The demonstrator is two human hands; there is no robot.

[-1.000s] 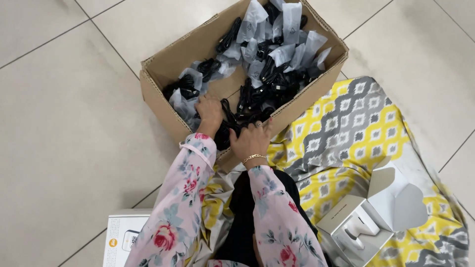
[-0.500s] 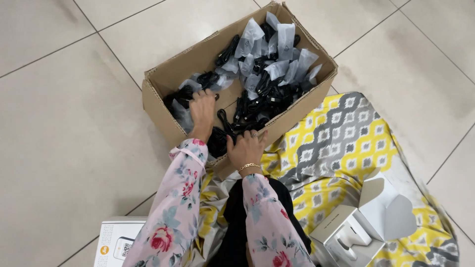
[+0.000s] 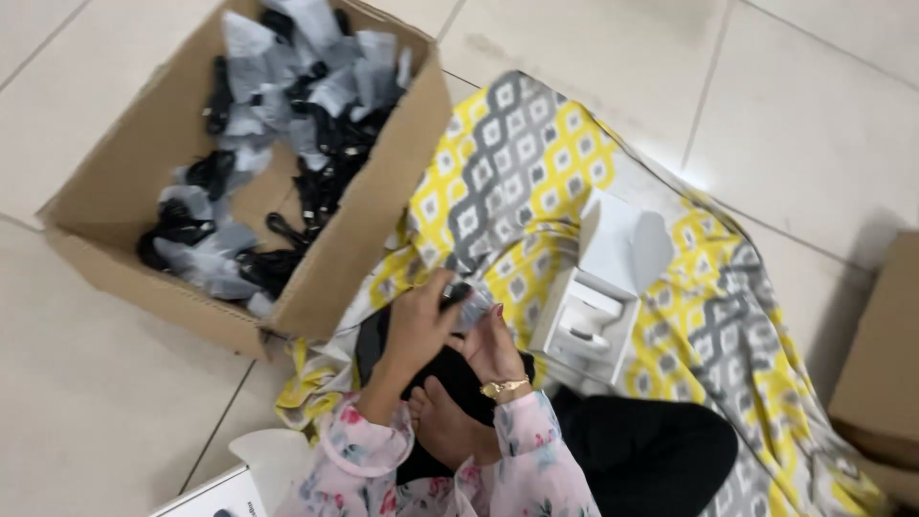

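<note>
From the head view, my left hand (image 3: 421,321) and my right hand (image 3: 493,347) meet over my lap, just in front of my bare foot (image 3: 450,431). Between them I hold a small black item in a clear plastic bag (image 3: 462,300). The fingers of my left hand curl over it from above and are closed on it; my right hand sits just beside it on the other side, fingers raised towards the bag, but I cannot tell how firmly they grip. A gold bracelet (image 3: 504,388) circles my right wrist, and both arms wear floral pink sleeves (image 3: 359,450).

To my left the open cardboard box (image 3: 364,258) stands on the tiled floor (image 3: 105,412), its near wall just beside my left hand. Inside lie many more black items in clear bags (image 3: 287,124), heaped mostly along the far and left sides, with bare cardboard showing in the middle.

Under me spreads a yellow, grey and white patterned cloth (image 3: 507,163). On it, just right of my hands, stands a small open white box (image 3: 593,306) with its lid tilted up. Another white box (image 3: 215,498) shows at the bottom edge, and a second cardboard box (image 3: 885,364) sits at the right edge.
</note>
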